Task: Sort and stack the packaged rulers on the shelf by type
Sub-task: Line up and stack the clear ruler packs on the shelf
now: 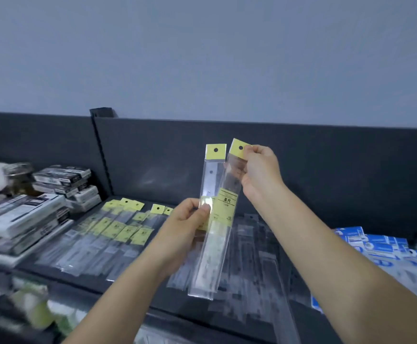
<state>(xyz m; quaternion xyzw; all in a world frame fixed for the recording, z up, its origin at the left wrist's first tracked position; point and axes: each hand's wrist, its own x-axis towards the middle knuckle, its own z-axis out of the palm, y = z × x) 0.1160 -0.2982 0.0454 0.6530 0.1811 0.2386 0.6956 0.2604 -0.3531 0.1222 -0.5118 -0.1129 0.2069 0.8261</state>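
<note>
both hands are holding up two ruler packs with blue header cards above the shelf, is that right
Not quite: the header cards are yellow, not blue, as the head view shows. The rest holds: the left hand and right hand are holding up two ruler packs above the shelf.

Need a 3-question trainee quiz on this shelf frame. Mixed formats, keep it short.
1. True or false: the right hand pinches the yellow header of one package.
2. The far-right packs are mostly: A) red B) blue C) green.
3. Fill in: together, the left hand and right hand hold up ___ ruler packages.
Key: 1 true; 2 B; 3 two.
</note>
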